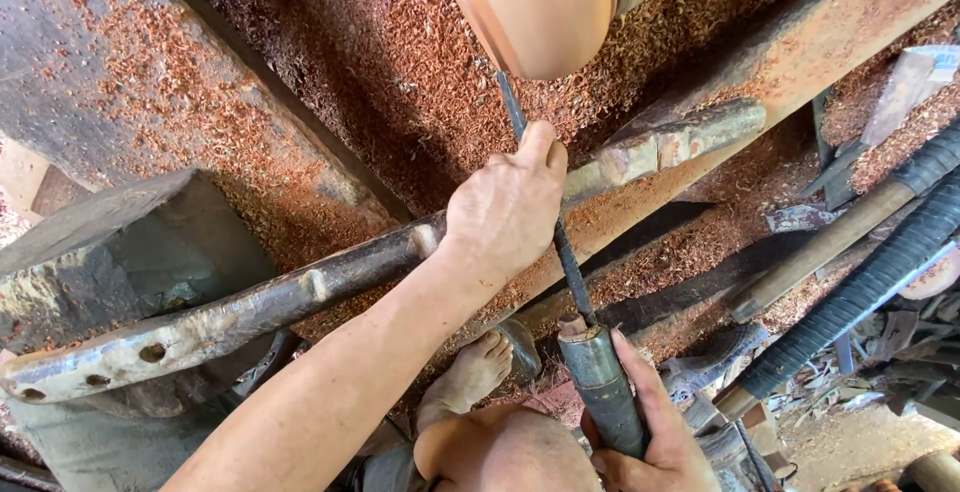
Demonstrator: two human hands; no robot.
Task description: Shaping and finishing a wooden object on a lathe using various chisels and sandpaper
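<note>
The fingers (530,152) of my left hand (505,207) are curled down over the thin dark steel shaft of the long turning chisel (570,262), thumb stretched along it, pressing it onto the long worn wooden rest bar (250,307). That bar runs from the lower left edge of the view up toward the right. My right hand (655,432) is closed fully round the chisel's dark round handle (603,387) near the bottom edge, fingers wrapped tight.

I see the chisel's tip touching the underside of the smooth, rounded, pale orange-brown wooden workpiece (535,7) at the top edge, centre. I cannot tell from one view whether the workpiece is turning.

Reddish wood shavings (330,62) cover the heavy timber bed beneath. A bare foot (470,372) and a knee (505,452) show below the bar. Several other long-handled tools (850,227) lie at the right edge, well apart from both hands.
</note>
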